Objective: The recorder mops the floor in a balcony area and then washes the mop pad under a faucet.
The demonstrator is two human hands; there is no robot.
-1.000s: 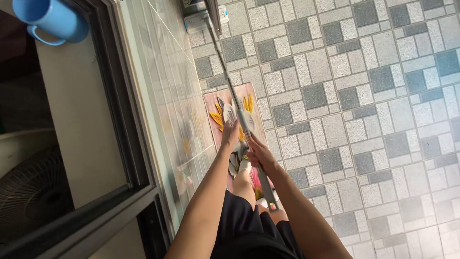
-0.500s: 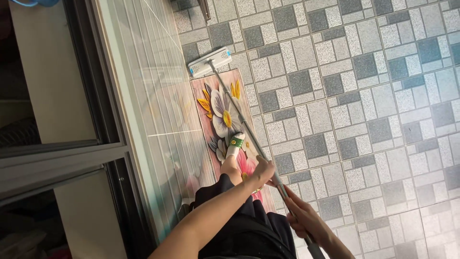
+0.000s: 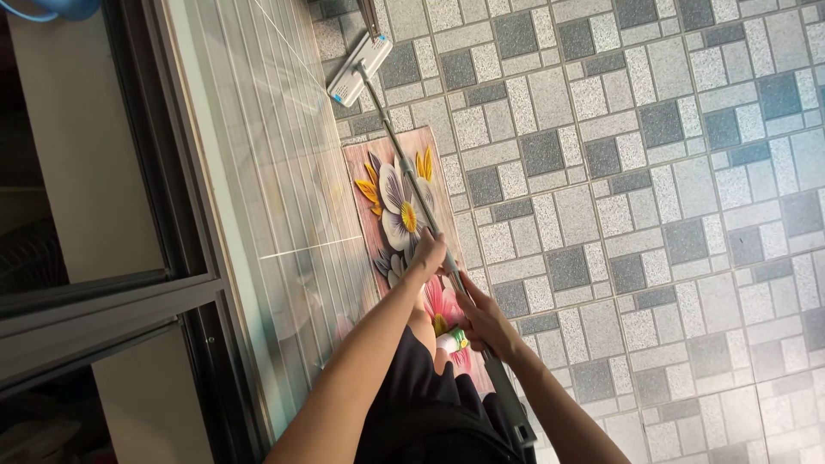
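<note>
Both hands are clamped on the mop handle [image 3: 404, 163]: the left hand [image 3: 430, 252] higher up the shaft, the right hand [image 3: 483, 318] nearer the body. The handle's long axis runs away and up-left to the flat mop head [image 3: 359, 69], lying on the tiled floor [image 3: 653, 198] beyond the flowered mat [image 3: 391, 185], beside the glass door [image 3: 266, 172].

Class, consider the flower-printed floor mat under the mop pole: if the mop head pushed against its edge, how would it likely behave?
The mat looks thin and flat, so it is probably floppy and light. On the smooth tiled floor it may slide or bunch, though the person's foot on it probably pins that end.
</note>
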